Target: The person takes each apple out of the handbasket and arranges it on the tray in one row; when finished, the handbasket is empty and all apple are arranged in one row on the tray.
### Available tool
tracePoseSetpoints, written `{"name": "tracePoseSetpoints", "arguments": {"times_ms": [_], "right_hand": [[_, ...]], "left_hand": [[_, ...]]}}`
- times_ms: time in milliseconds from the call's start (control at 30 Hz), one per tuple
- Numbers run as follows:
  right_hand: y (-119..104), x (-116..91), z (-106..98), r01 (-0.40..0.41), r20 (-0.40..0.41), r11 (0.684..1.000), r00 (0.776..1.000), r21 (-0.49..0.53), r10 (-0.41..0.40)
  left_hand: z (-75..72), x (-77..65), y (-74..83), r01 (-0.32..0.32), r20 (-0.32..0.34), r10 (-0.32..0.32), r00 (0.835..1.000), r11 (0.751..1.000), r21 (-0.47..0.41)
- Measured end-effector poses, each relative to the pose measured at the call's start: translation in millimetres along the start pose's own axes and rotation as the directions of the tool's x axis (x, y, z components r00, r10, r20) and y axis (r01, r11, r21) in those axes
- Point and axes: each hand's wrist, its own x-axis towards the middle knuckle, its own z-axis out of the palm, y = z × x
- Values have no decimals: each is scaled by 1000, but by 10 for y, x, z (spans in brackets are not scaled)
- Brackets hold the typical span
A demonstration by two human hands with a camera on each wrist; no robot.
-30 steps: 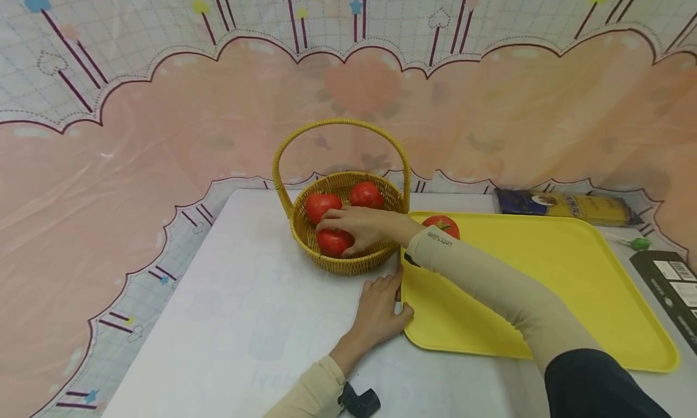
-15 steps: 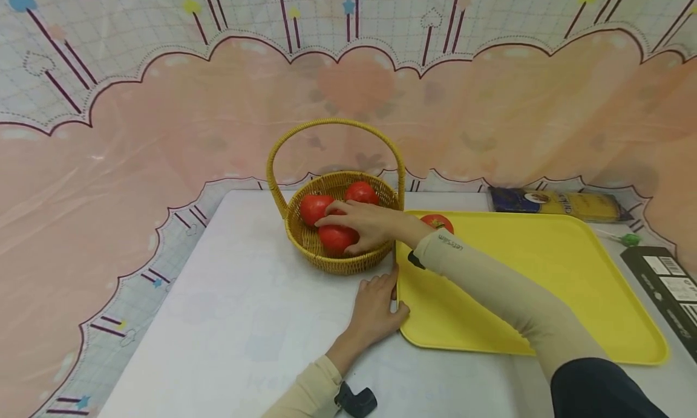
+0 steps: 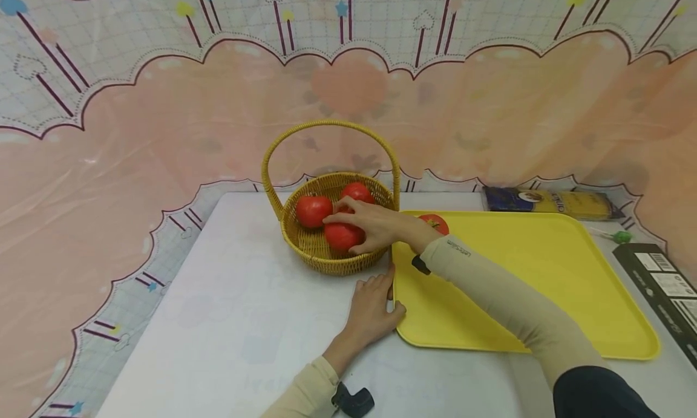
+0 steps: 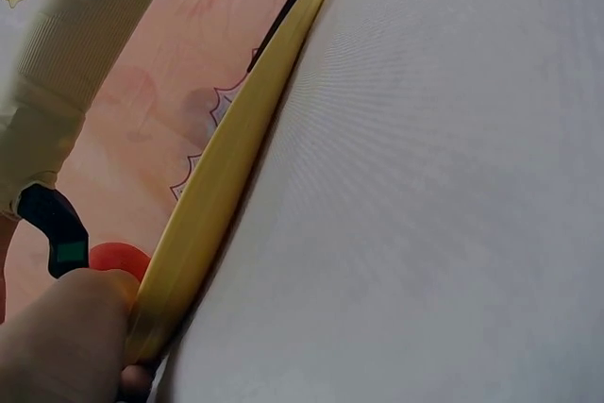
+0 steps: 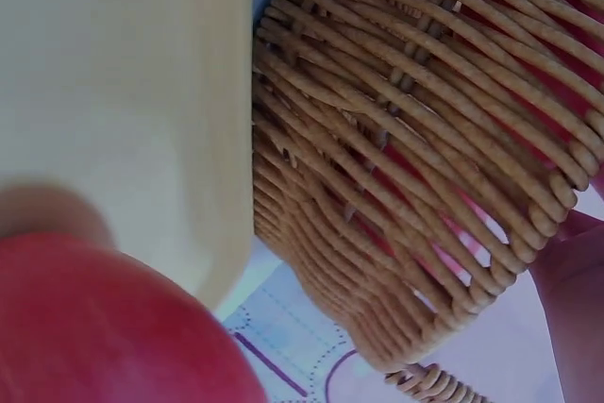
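Observation:
A yellow wicker basket [image 3: 327,264] with a tall arched handle holds 3 red tomatoes. My right hand [image 3: 378,225] reaches in over its right rim, fingers and thumb curled round the front tomato [image 3: 343,238]. Left of it sits another tomato [image 3: 313,212], with a third tomato [image 3: 357,192] behind. My left hand [image 3: 370,309] grips the near left edge of a yellow tray [image 3: 490,285]. In the left wrist view its thumb [image 4: 71,337] lies above the tray edge and a fingertip [image 4: 137,379] shows beneath.
One more tomato [image 3: 434,222] lies at the tray's back left corner, partly behind my right forearm. A pasta packet [image 3: 550,203] lies behind the tray. Right of it are a green-headed stick [image 3: 621,237] and a dark box with white labels [image 3: 661,285]. Patterned cloth hangs behind.
My right hand has shifted slightly right within the basket, drawing the front tomato away from the left one. My left hand stays at the tray edge. The head view has turned a little right.

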Motion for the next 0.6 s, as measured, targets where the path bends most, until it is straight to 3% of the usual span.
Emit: {"name": "tracePoseSetpoints", "arguments": {"times_ms": [600], "right_hand": [[108,-187,30,-79,-132,990,987,121,95]], "left_hand": [[-6,13,-18,-1,11,1,1000,1000,-13]]}}
